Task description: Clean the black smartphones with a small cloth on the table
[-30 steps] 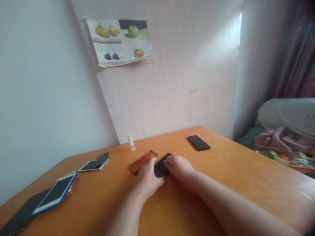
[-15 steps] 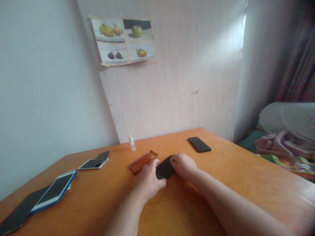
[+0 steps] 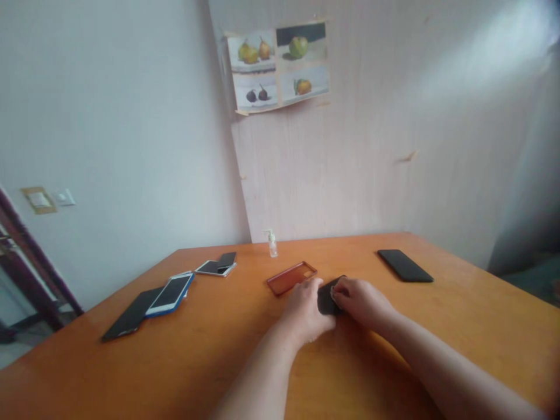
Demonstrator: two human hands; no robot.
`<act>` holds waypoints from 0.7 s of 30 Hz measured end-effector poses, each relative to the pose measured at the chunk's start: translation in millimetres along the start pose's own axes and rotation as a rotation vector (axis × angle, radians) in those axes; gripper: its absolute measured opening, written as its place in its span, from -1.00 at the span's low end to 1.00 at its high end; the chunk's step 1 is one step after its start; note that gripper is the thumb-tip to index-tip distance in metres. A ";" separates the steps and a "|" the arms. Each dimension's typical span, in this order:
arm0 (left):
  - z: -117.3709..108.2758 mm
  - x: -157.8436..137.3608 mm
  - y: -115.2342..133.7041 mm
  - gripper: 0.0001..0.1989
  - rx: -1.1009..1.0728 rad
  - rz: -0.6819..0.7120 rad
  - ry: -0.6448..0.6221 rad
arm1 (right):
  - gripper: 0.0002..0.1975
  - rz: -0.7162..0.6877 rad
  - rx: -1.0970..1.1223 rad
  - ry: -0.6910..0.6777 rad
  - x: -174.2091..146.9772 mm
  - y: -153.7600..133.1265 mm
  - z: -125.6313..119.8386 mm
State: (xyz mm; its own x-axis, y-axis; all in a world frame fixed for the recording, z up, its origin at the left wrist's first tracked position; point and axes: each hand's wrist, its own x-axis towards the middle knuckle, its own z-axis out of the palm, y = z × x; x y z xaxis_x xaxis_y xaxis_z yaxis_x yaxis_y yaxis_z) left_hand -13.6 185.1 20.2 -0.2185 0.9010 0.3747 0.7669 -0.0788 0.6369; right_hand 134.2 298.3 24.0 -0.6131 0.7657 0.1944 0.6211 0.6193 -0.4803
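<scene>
My left grip (image 3: 308, 310) clasps a dark phone (image 3: 325, 299) by its left side, mid-tabletop (image 3: 245, 350), right of a brown case (image 3: 286, 279). My right grip (image 3: 362, 298) pinches a pale scrap (image 3: 333, 292), too small to identify, against it. Seemingly rubbing; next move calls for steady left hold, light right pressure.

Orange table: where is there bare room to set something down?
Bare patches: between the left forearm and the blue-edged device; between the right forearm and the black slab; along the far edge, between the pump bottle and that slab. Crowded: left hand, right hand, dark held object and brown case sit close together.
</scene>
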 end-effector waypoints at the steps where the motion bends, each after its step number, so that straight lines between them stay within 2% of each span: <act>1: -0.1 -0.1 -0.4 -0.32 -0.013 0.006 0.011 | -0.86 0.032 0.040 0.017 3.1 3.7 1.0; 4: -0.5 0.3 -1.0 -0.33 -0.033 0.053 0.043 | -0.82 0.169 0.131 0.109 14.1 18.8 -0.1; 6: -0.7 1.3 -0.9 -0.33 -0.041 0.108 0.051 | -0.66 0.233 0.174 0.154 19.3 27.9 -2.8; 9: -1.1 3.0 0.4 -0.35 -0.074 0.150 0.066 | -0.51 0.265 0.290 0.128 21.1 33.1 -7.0; 12: -1.9 3.9 2.6 -0.34 -0.055 0.181 0.051 | -0.59 0.257 0.460 0.047 18.9 31.1 -11.3; 16: -2.5 5.0 3.1 -0.30 0.147 0.209 -0.008 | -0.86 0.251 0.649 -0.032 18.9 32.1 -15.8; 21: -1.6 7.3 -2.3 -0.32 0.237 0.246 -0.015 | -0.89 0.270 0.781 -0.065 23.3 40.6 -16.8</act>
State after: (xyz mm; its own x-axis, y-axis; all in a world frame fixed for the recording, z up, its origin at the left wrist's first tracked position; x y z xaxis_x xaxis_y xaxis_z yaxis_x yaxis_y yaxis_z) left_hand -18.0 191.2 22.5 -0.0019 0.8735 0.4868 0.9147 -0.1951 0.3538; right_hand 153.3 344.2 23.4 -0.5334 0.8443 -0.0507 0.2477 0.0986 -0.9638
